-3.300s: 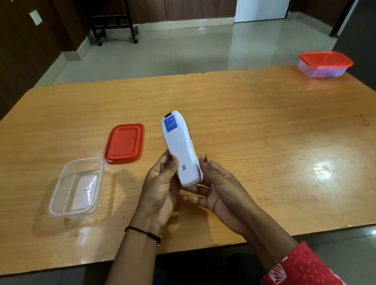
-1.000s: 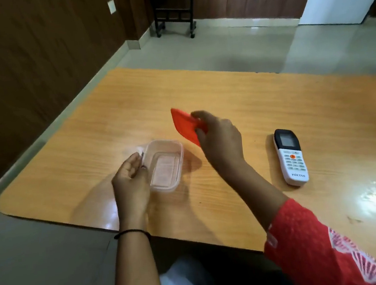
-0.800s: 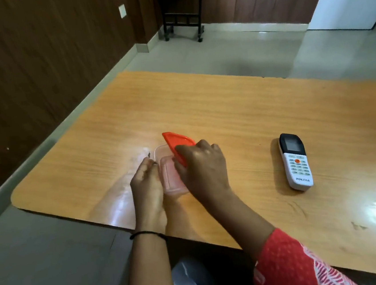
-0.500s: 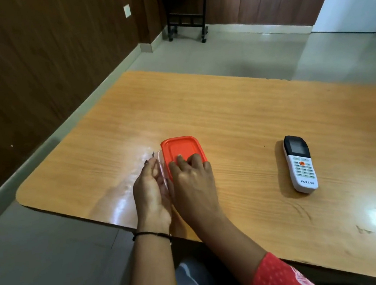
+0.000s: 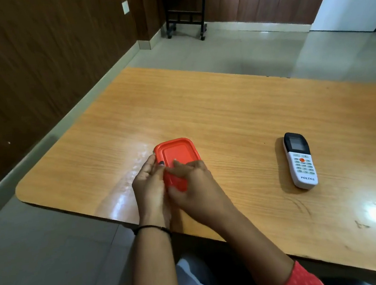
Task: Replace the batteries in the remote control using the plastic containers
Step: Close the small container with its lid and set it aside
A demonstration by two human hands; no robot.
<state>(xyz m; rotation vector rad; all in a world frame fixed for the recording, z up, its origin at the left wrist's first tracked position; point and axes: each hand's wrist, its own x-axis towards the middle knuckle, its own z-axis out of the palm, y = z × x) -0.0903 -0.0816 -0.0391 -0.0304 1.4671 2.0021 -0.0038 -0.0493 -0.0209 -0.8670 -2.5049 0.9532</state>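
Pressing red lid [image 5: 177, 154] beneath right hand [image 5: 196, 188], left hand [image 5: 149, 188] gripping container's side.

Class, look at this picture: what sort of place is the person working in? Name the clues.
Probably an office or meeting room: a large wooden table, dark wood-panelled walls and a bare tiled floor.
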